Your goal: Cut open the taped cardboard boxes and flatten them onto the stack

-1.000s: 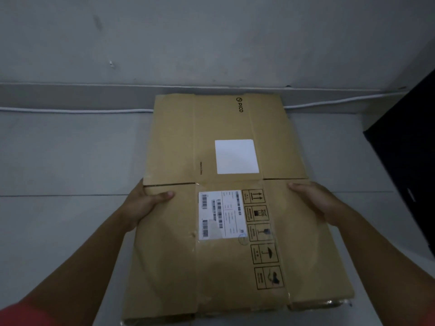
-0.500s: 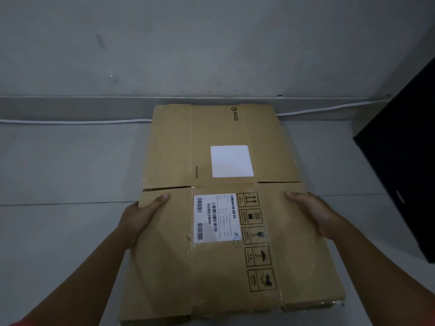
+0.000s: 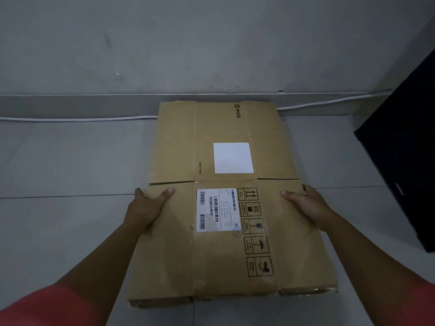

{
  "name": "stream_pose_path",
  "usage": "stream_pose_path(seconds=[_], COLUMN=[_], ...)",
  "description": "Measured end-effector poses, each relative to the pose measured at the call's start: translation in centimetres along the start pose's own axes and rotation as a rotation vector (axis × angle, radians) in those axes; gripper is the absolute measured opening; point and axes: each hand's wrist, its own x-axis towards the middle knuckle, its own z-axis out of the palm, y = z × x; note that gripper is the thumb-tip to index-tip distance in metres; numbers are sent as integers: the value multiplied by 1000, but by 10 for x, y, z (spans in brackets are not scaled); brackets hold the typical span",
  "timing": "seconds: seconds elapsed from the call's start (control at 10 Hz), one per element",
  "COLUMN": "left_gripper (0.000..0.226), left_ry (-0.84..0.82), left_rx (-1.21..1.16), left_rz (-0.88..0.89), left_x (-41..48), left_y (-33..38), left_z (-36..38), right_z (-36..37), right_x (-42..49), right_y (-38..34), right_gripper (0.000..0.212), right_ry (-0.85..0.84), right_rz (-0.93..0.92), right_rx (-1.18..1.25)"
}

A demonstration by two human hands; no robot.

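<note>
At the lower left of the frame my red sleeve (image 3: 47, 307) is showing, and both my forearms are reaching up toward the middle. Between them the flattened cardboard box (image 3: 169, 255) is lying flat over the grey floor (image 3: 58, 231), filling the centre from the lower edge up to the wall. My left hand (image 3: 148, 208) is gripping its left edge, thumb lying on top and fingers going round the side. My right hand (image 3: 308, 205) is gripping the right edge the same way. Between my hands a white shipping label (image 3: 217, 209) with barcodes is sitting beside a column of black handling symbols (image 3: 255, 231). Just above my thumbs a slit is crossing the cardboard on each side. Further up, a blank white sticker (image 3: 233, 158) is showing, then a printed PICO logo (image 3: 237, 111) near the far edge. Beyond that a white cable (image 3: 77, 118) is running along the foot of the grey wall (image 3: 211, 43), and a black object (image 3: 404, 161) is standing at the right of the frame.
</note>
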Motion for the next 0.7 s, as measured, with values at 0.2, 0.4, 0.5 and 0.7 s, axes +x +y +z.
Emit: stream_pose_path(seconds=[0.2, 0.4, 0.5, 0.7], left_gripper=[59, 38, 46, 68], left_ry=[322, 45, -40, -193], left_rx=[421, 587, 669, 784], left_rz=[361, 394, 322, 313], left_x=[-25, -32, -29, -27], left_y=[23, 44, 61, 113], left_z=[2, -4, -13, -33], right_z=[4, 2, 1, 2], right_x=[-8, -13, -13, -20], right_y=[-11, -34, -55, -129], right_gripper=[90, 81, 76, 70], right_ry=[136, 116, 31, -96], right_rz=[-79, -28, -17, -80], right_rx=[-325, -722, -879, -957])
